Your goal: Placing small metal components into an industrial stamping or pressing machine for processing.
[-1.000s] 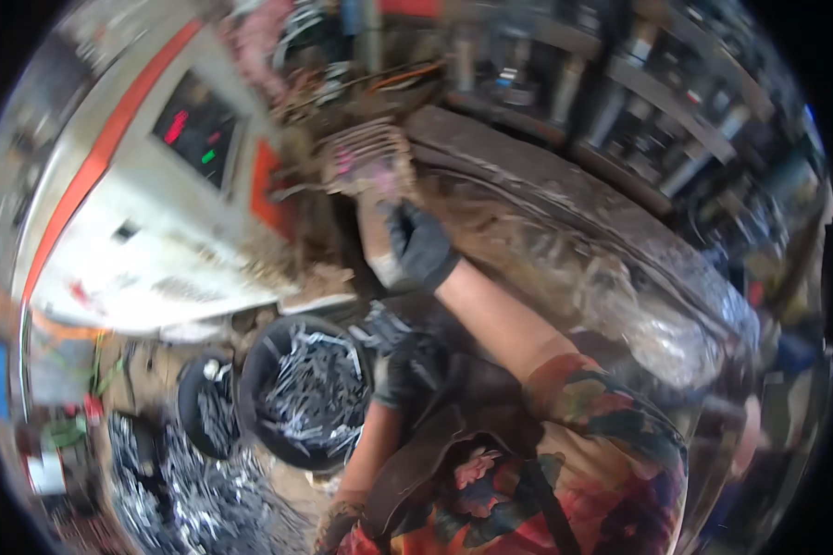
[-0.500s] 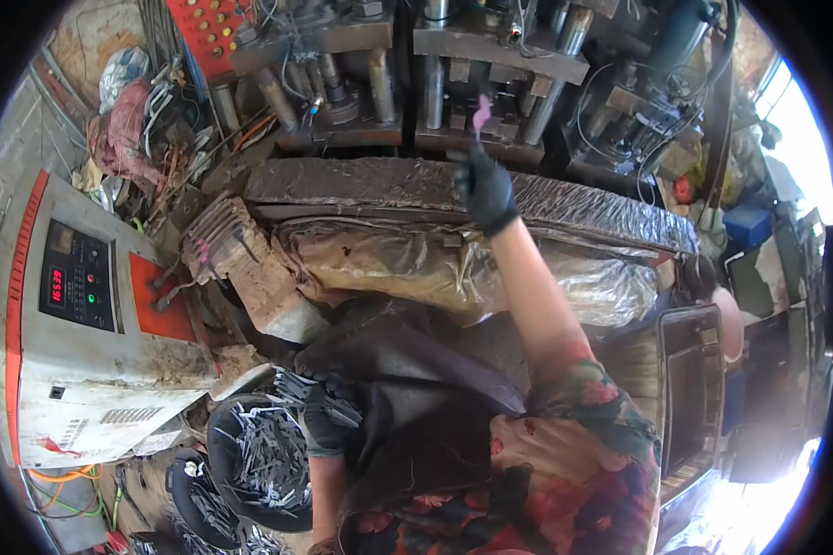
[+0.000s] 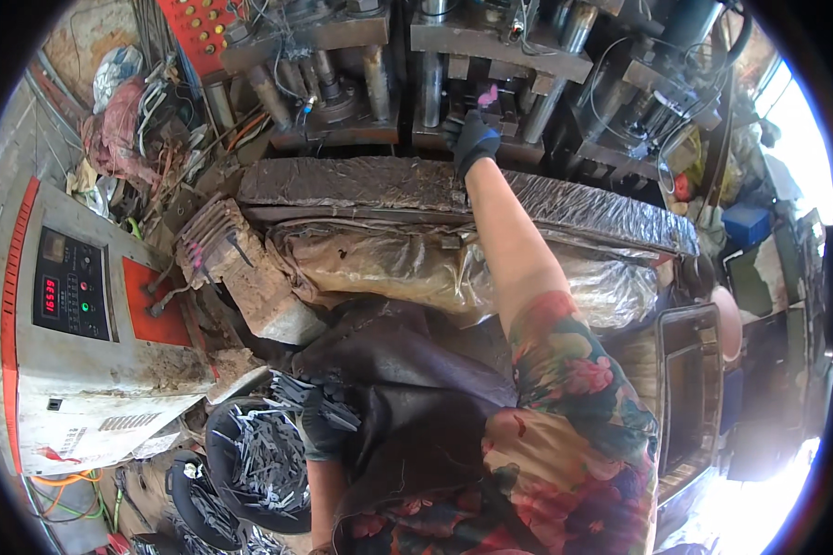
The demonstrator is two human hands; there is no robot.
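Note:
My right hand (image 3: 472,137), in a black glove, reaches to the lower block of the middle press (image 3: 500,65). Its fingers are closed on a metal strip with a glowing pink end (image 3: 488,95), which shows just past the fingertips, in the gap of the press; the rest of the strip is hidden by the hand. Low on the left, my gloved left hand (image 3: 324,427) is closed round a bundle of flat grey metal strips (image 3: 296,390). It rests beside a black bucket (image 3: 224,481) filled with similar strips.
A white and orange heating machine (image 3: 111,398) stands at left. On a block (image 3: 264,296) near it lie several strips with pink ends. A plastic-wrapped beam (image 3: 342,180) crosses below the presses. A second bucket (image 3: 178,476) sits lower left, and a wooden chair (image 3: 662,388) stands at right.
My right hand has moved forward and slightly left, bringing the glowing end into the middle press. My left hand keeps its bundle by the bucket.

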